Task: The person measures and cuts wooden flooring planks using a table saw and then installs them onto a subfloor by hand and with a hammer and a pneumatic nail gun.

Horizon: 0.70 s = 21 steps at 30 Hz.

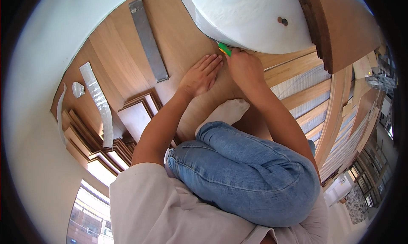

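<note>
My left hand (pixel 201 76) lies flat on the brown wood floorboards (pixel 178 36), fingers stretched out close together. Just to its right, my right hand (pixel 245 67) is closed round a green and yellow utility knife (pixel 225 49). The knife's tip points up and left, at the seam where the boards meet the base of a curved white wall (pixel 242 21). I cannot tell whether the blade touches the wall or the wood. Left of my hands, a flat grey metal bar (pixel 148 40) rests on the boards.
Stacked planks (pixel 136 110) stand at the left, with more piles (pixel 108 159) beyond. A shiny foil strip (pixel 97 99) lies near them. On the right, wooden battens (pixel 306 95) run over pale sheeting. Another plank stack (pixel 340 27) rises at the upper right. My bent knees (pixel 246 167) fill the lower middle.
</note>
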Each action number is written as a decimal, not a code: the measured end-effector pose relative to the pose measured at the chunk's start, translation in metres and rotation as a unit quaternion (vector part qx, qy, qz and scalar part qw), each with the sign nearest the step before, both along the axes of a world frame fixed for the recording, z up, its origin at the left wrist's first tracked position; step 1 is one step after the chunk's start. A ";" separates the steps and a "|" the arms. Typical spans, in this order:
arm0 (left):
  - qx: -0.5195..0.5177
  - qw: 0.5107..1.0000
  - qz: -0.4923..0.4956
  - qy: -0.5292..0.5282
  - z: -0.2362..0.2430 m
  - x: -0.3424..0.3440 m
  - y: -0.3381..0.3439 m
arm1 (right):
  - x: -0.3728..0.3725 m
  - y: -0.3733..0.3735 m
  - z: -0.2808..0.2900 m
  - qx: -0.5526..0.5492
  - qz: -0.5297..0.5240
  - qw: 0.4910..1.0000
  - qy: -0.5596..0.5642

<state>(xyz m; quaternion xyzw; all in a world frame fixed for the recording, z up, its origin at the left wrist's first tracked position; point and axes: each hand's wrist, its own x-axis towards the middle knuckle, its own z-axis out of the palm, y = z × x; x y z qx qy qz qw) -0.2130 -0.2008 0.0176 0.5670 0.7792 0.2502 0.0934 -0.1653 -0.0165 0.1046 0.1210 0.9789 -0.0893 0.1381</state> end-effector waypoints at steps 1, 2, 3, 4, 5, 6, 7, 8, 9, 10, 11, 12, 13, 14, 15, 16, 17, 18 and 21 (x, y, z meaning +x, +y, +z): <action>-0.002 1.000 0.000 -0.001 0.000 0.000 -0.001 | -0.001 -0.001 -0.001 -0.002 0.000 1.000 0.000; -0.004 1.000 0.000 -0.002 0.000 0.000 -0.001 | -0.002 -0.002 0.000 -0.004 0.000 1.000 -0.001; -0.007 1.000 -0.002 0.007 -0.001 0.000 -0.001 | -0.002 -0.002 0.002 -0.007 -0.005 1.000 0.003; -0.009 1.000 -0.004 0.016 -0.002 0.001 -0.001 | -0.002 -0.003 0.003 -0.009 -0.010 1.000 0.007; -0.011 1.000 -0.006 0.014 -0.003 0.001 0.000 | -0.002 -0.004 0.003 -0.010 -0.012 1.000 0.005; -0.010 1.000 -0.005 0.020 -0.003 0.000 0.000 | -0.002 -0.003 0.002 -0.008 -0.012 1.000 0.008; -0.009 1.000 -0.005 0.025 -0.004 0.000 0.001 | -0.002 -0.002 0.001 -0.006 -0.011 1.000 0.011; -0.010 1.000 -0.006 0.024 -0.005 0.000 0.001 | -0.003 -0.002 0.001 -0.007 -0.012 1.000 0.009; -0.012 1.000 -0.006 0.025 -0.005 0.000 0.000 | -0.003 -0.002 0.000 -0.007 -0.013 1.000 0.020; -0.014 1.000 -0.006 0.027 -0.006 0.000 0.000 | -0.003 -0.002 0.000 -0.007 -0.013 0.999 0.031; -0.015 1.000 -0.007 0.026 -0.007 0.000 -0.001 | -0.003 -0.003 0.001 -0.008 -0.014 0.999 0.030; -0.017 1.000 -0.007 0.026 -0.007 0.001 0.000 | -0.003 -0.002 0.003 -0.005 -0.012 1.000 0.022; -0.019 0.999 -0.006 0.025 -0.008 0.001 0.000 | -0.003 -0.002 0.004 -0.001 -0.010 1.000 0.014; -0.019 1.000 -0.007 0.025 -0.008 0.002 -0.001 | -0.003 -0.002 0.003 -0.001 -0.010 1.000 0.013; -0.021 0.999 -0.008 0.024 -0.007 0.001 -0.001 | -0.003 -0.001 0.003 -0.002 -0.010 1.000 0.012; -0.023 0.999 -0.008 0.024 -0.006 0.001 -0.001 | -0.003 -0.001 0.002 -0.002 -0.009 1.000 0.011; -0.023 0.999 -0.008 0.024 -0.006 0.001 -0.001 | -0.003 0.000 0.002 -0.003 -0.009 1.000 0.011; -0.017 1.000 -0.007 0.021 -0.006 0.001 -0.001 | -0.003 0.001 0.003 0.008 -0.014 1.000 -0.001; -0.008 1.000 -0.004 0.018 -0.006 0.001 -0.001 | -0.003 0.002 0.004 0.022 -0.026 0.999 -0.021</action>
